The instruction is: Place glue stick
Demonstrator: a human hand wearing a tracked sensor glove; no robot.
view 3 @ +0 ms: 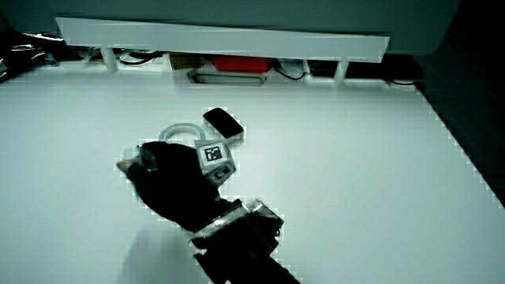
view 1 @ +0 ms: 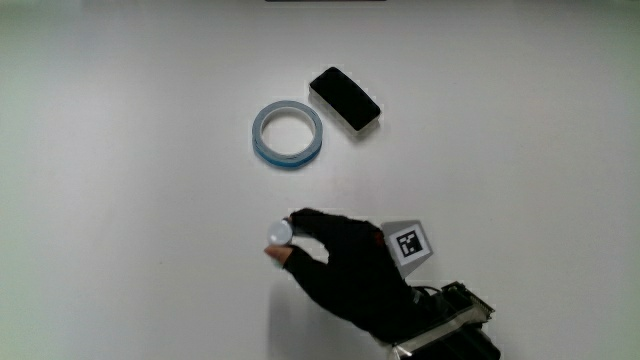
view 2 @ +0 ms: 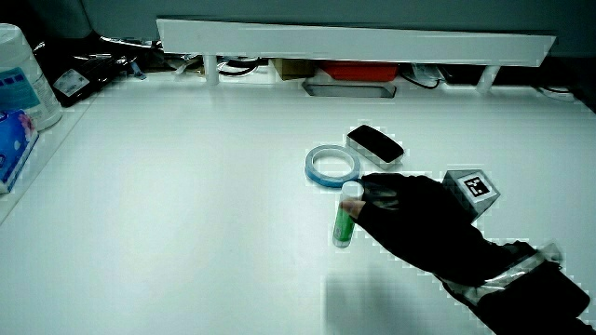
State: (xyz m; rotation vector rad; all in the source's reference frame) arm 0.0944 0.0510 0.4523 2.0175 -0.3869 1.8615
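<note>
The hand (view 1: 340,265) in its black glove grips a glue stick (view 2: 345,216) with a white cap and green body, held upright with its base on or just above the white table (view 1: 130,200). From above only the white cap of the glue stick (view 1: 279,233) shows between the fingertips. In a side view the hand (view 3: 170,185) hides nearly all of the stick. The patterned cube (view 1: 409,243) sits on the hand's back. The hand is nearer to the person than the tape ring.
A blue-and-white tape ring (view 1: 287,133) lies flat on the table, with a black rectangular object (view 1: 345,99) beside it, slightly farther from the person. A low white partition (view 2: 354,42) runs along the table's edge. Containers (view 2: 20,79) stand at a table corner.
</note>
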